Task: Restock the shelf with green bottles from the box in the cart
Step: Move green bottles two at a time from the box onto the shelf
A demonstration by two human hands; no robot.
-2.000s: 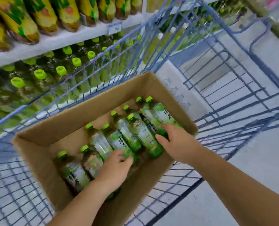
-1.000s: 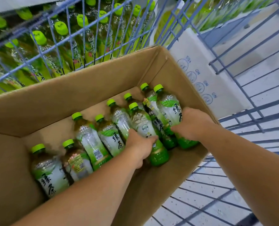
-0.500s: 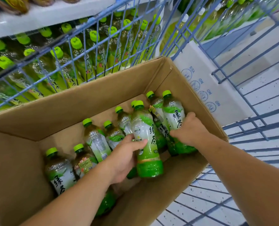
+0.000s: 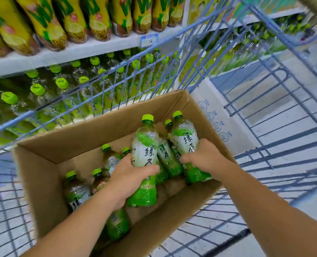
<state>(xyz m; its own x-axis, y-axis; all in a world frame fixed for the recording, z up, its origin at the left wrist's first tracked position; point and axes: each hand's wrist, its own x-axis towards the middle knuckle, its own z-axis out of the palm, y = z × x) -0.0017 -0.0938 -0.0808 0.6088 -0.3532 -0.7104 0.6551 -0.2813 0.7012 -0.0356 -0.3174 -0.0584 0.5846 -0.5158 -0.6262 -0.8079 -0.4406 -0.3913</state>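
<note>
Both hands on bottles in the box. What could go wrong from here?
1. The left hand grips its raised bottle mid-body, so it may slip on the way up.
2. The right hand holds a bottle pressed against neighbours, so lifting may drag or topple them.
3. The blue cart wall stands between box and shelf; bottles must clear it.

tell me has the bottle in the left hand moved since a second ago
Yes. The bottle in the left hand has come up out of the row, and its cap now stands above the neighbouring bottles still lying in the cardboard box.
</note>
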